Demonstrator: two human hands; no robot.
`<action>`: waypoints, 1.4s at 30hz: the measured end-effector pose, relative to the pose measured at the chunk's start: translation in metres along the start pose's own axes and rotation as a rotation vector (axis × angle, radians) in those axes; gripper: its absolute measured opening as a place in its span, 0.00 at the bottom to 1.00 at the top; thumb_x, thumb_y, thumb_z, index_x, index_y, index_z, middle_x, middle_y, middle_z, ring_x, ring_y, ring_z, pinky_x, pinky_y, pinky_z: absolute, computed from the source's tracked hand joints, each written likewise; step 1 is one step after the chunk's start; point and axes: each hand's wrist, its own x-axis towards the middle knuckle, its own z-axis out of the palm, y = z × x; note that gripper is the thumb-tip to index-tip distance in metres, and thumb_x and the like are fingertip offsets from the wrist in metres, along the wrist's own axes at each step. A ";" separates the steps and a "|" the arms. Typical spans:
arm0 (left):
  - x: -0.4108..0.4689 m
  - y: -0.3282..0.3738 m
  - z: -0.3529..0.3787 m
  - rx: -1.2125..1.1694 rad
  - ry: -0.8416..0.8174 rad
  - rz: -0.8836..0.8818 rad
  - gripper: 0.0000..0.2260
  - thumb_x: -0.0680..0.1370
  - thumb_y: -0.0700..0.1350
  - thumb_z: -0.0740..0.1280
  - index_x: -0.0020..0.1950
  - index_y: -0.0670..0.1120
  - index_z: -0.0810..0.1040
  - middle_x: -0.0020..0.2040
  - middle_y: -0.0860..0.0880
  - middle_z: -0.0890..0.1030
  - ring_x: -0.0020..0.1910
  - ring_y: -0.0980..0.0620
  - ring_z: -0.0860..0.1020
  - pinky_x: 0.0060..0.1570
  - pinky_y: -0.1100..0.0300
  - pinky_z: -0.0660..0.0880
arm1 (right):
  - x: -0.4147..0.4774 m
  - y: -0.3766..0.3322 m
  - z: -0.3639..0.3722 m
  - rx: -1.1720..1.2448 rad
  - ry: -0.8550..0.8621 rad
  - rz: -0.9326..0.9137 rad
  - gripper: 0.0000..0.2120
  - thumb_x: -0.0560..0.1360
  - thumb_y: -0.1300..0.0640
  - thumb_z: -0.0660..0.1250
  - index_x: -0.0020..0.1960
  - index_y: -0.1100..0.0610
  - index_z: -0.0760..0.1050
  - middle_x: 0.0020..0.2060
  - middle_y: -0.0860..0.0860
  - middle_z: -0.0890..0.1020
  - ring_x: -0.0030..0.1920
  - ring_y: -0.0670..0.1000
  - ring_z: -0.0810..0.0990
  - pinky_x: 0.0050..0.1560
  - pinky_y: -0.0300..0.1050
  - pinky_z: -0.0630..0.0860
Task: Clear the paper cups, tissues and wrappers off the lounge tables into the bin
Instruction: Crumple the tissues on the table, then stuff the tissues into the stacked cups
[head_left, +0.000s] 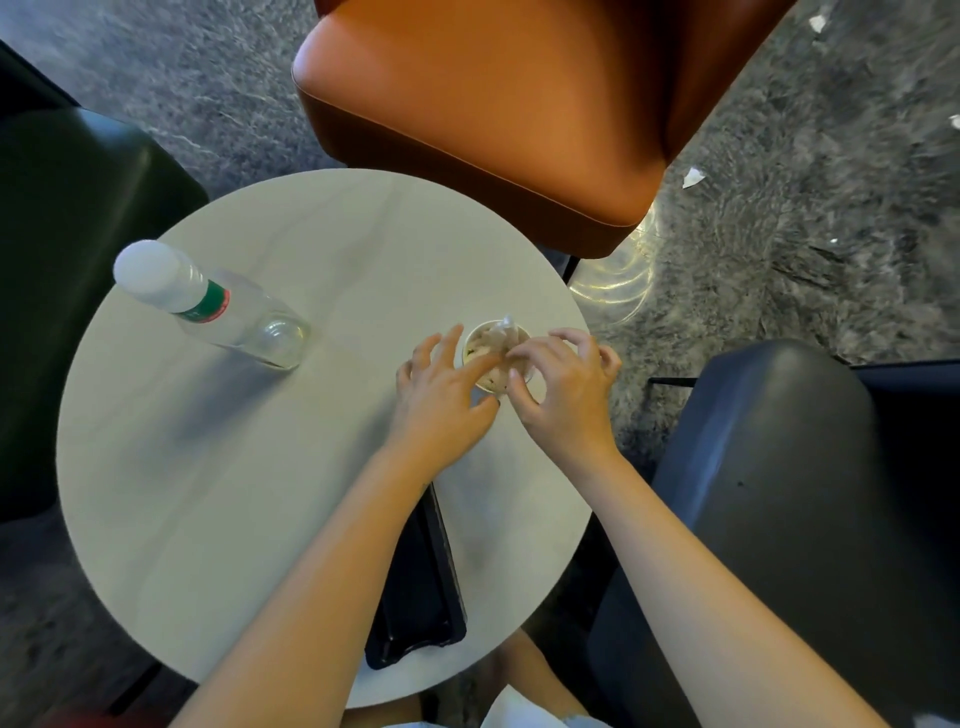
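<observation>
Packing step: the paper cup (491, 385) stands upright near the right edge of the table (260, 467), its long axis vertical and mouth up, stuffed with tissue (501, 335). The left hand (441, 395), fingers spread, presses the wad with a straight forefinger, while the right hand (561, 395) pinches it at the rim. The likely next move calls for a wrap around the cup wall and a level lift toward the bin, which is out of view.

Both our forearms are bare, reaching forward and converging. Our left hand (441, 400) is palm-down, fingers spread and mostly straight, index stretched toward the other hand. Our right hand (569, 400) is palm-down too, fingers curled, thumb and index pinching a tissue (500, 336). Hands nearly touch.
</observation>
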 end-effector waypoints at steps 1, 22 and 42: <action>-0.002 0.003 -0.004 -0.066 0.053 0.009 0.20 0.76 0.51 0.63 0.68 0.59 0.69 0.75 0.49 0.60 0.73 0.48 0.54 0.68 0.50 0.53 | -0.001 -0.001 -0.004 0.028 0.029 0.005 0.09 0.72 0.53 0.63 0.47 0.53 0.80 0.45 0.45 0.81 0.57 0.53 0.74 0.56 0.47 0.55; -0.093 0.151 -0.080 -0.627 0.065 0.503 0.13 0.71 0.48 0.64 0.55 0.52 0.75 0.47 0.54 0.80 0.44 0.61 0.77 0.44 0.72 0.71 | -0.110 -0.004 -0.180 0.386 0.579 0.265 0.17 0.76 0.51 0.58 0.54 0.62 0.75 0.45 0.51 0.77 0.45 0.51 0.76 0.48 0.52 0.74; -0.154 0.387 0.162 -0.380 -0.548 0.879 0.22 0.70 0.48 0.66 0.64 0.55 0.69 0.57 0.51 0.77 0.56 0.53 0.77 0.58 0.49 0.74 | -0.391 0.216 -0.250 0.291 1.062 1.072 0.14 0.74 0.63 0.66 0.60 0.59 0.72 0.54 0.52 0.77 0.51 0.47 0.74 0.49 0.21 0.63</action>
